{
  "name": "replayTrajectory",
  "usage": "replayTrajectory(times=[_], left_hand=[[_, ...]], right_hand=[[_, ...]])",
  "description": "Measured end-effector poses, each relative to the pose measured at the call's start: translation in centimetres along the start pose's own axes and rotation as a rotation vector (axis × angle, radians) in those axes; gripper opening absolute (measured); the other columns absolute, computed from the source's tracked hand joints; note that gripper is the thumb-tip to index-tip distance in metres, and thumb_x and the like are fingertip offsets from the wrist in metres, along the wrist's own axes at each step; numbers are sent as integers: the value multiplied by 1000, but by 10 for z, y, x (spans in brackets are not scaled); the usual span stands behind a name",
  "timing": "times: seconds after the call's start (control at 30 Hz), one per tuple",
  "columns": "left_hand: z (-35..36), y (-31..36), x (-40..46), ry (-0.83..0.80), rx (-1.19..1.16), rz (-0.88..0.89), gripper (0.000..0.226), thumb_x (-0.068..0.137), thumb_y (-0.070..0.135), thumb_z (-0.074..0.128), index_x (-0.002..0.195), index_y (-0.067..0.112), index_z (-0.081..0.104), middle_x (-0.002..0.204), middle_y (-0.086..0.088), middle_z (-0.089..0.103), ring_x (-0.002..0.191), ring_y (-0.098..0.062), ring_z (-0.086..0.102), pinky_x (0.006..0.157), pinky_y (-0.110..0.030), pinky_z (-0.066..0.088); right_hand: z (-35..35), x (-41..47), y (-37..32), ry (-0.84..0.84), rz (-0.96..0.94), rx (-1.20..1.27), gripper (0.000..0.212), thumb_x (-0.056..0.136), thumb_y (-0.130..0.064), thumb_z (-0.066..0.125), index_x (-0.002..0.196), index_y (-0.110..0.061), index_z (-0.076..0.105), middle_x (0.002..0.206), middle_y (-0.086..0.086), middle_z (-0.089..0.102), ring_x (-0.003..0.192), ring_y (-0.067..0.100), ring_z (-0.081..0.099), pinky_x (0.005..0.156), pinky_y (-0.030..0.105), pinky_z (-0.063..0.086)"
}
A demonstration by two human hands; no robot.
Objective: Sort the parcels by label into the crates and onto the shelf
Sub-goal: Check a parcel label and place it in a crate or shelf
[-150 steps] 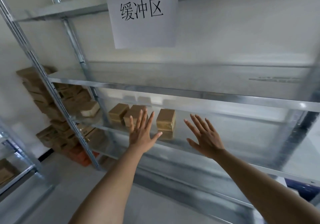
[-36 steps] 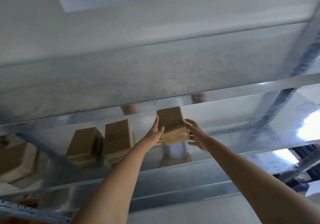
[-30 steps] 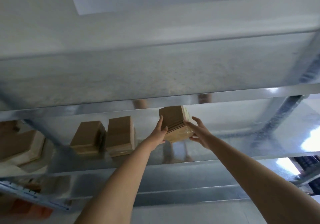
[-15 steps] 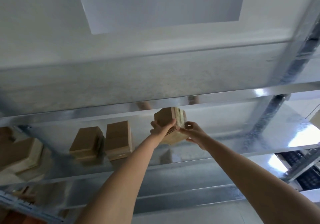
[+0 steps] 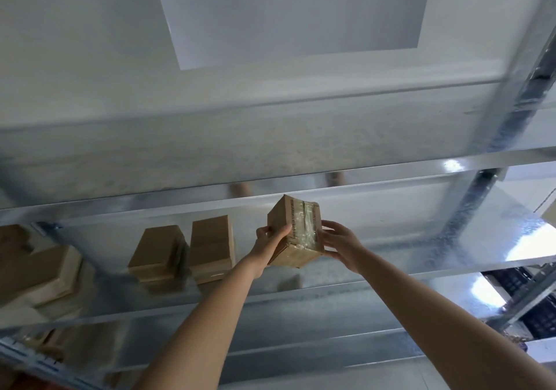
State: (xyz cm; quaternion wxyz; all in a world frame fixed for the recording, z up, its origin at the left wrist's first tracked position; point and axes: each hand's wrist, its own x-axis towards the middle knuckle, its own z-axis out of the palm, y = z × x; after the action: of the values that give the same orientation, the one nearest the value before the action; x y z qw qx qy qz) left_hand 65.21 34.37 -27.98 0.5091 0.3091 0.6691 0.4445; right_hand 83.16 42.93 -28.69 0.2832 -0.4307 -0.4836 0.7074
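Note:
A small brown cardboard parcel [image 5: 296, 233] sealed with clear tape is lifted off the metal shelf [image 5: 421, 257] and tilted, its taped face turned toward me. My left hand [image 5: 270, 239] grips its left side, thumb on the front. My right hand [image 5: 338, 240] holds its right side and lower corner. Two more brown parcels [image 5: 159, 248] [image 5: 212, 246] stand side by side on the same shelf, to the left of my hands.
A pile of larger cardboard boxes [image 5: 39, 272] sits at the far left. A steel shelf upright [image 5: 475, 203] rises at the right. A white paper sign [image 5: 294, 13] hangs above. Dark crates [image 5: 517, 284] show at the lower right, behind the shelf.
Five seconds ago both hands were open and away from the parcel. They have since taken it, raised it off the shelf and turned it, so the taped face now shows.

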Motion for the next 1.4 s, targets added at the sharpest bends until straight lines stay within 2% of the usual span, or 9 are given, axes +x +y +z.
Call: replayTrajectory(times=[0.1,0.23,0.43,0.6,0.7,0.87,1.0,1.27,1.4], left_hand=[[-9,-10,-5,-26,27,-1,89,63,69,58,132,19,32,115,-3,56,102,-13,58,95,-37,50],[-18,-20,-14,-133,17,-20,85,68,62,59,136,19,33,117,-4,55,107,-15,56,104,-44,46],[3,-13,-25,-132,-49,-27,64,86,52,62,133,18,34,117,-2,57,103,-12,57,80,-32,52],[21,-5,-34,-64,-39,-6,86,69,72,68,130,16,42,117,-3,61,104,-15,60,69,-30,49],[26,-5,-40,-23,-70,-3,51,87,62,56,113,19,51,111,-3,62,101,-17,59,80,-36,51],[36,-18,-66,52,-202,-67,64,67,73,62,110,27,52,121,-8,61,114,-30,57,105,-52,44],[43,-23,-93,116,-327,-49,57,73,66,61,114,27,55,123,-12,62,116,-31,58,95,-44,49],[39,-4,-142,288,-279,205,50,103,27,45,148,42,31,144,-4,48,126,-28,54,86,-37,56],[29,6,-162,199,-259,224,76,86,65,56,151,37,29,148,-3,47,127,-26,53,101,-49,49]], right_hand=[[5,-6,11,-8,-14,-9,33,96,-8,60,128,-12,58,103,2,69,99,19,63,98,45,51],[8,-25,18,-25,-27,54,33,94,0,60,124,-13,57,104,5,69,93,18,67,73,31,55],[-7,-41,17,-30,-75,88,41,91,-3,63,130,-11,57,115,9,67,98,19,67,76,32,55],[-24,-40,8,-84,-61,52,42,82,-23,76,122,-26,63,123,8,67,121,26,59,108,47,42],[-31,-34,2,-190,-9,10,72,65,-42,85,130,-35,54,139,9,55,137,31,43,115,53,31],[-33,-31,-1,-386,205,-93,148,34,-64,91,154,-33,11,155,17,32,140,38,37,110,56,30],[-26,-50,-2,-528,215,-181,124,45,-72,85,144,-17,34,138,18,52,123,32,56,96,46,52],[-12,-101,-13,-363,4,-116,64,78,-55,71,132,-26,53,128,1,63,114,19,60,89,36,48],[-3,-126,-20,-291,-58,-50,52,78,-55,64,125,-33,57,124,-3,64,116,21,59,97,42,47]])
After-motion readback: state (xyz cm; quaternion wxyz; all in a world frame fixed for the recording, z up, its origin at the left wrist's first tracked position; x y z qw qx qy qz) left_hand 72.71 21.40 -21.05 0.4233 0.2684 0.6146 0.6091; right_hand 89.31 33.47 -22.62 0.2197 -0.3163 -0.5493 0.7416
